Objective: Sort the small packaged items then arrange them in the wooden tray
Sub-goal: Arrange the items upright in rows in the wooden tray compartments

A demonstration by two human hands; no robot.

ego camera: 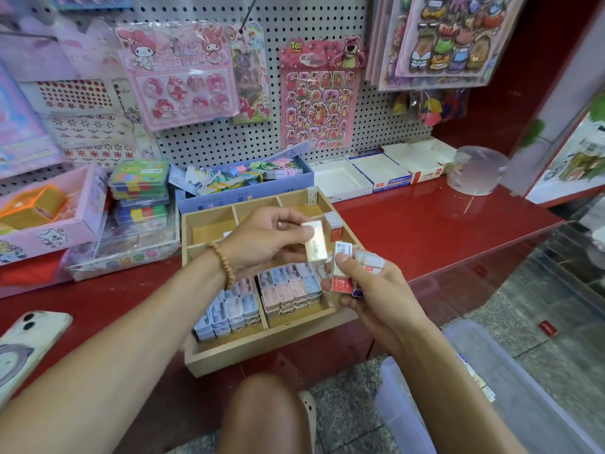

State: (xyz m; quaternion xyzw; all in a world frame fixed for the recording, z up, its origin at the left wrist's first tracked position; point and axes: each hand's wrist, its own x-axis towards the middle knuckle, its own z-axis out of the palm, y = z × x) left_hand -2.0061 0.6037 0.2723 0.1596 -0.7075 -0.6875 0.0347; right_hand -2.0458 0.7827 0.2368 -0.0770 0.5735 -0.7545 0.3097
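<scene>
At nine o'clock of the wooden tray (262, 352), near the shelf's front edge, my phone (29, 345) lies face down on the red shelf (425, 231). The tray sits at the centre, its near compartments packed with blue tins (226, 312) on the left and pink tins (288, 290) at their three o'clock. My left hand (265, 240), a bead bracelet (224, 263) on its wrist, hovers over the tray's middle and pinches a small white packet (315, 240) between thumb and fingers. Just at its four o'clock, nearly touching, my right hand (376, 290) grips a bunch of red-and-white packets (343, 270) over the tray's right edge. At twelve o'clock of both hands, two more packets (331, 224) stand in the far right compartments.
</scene>
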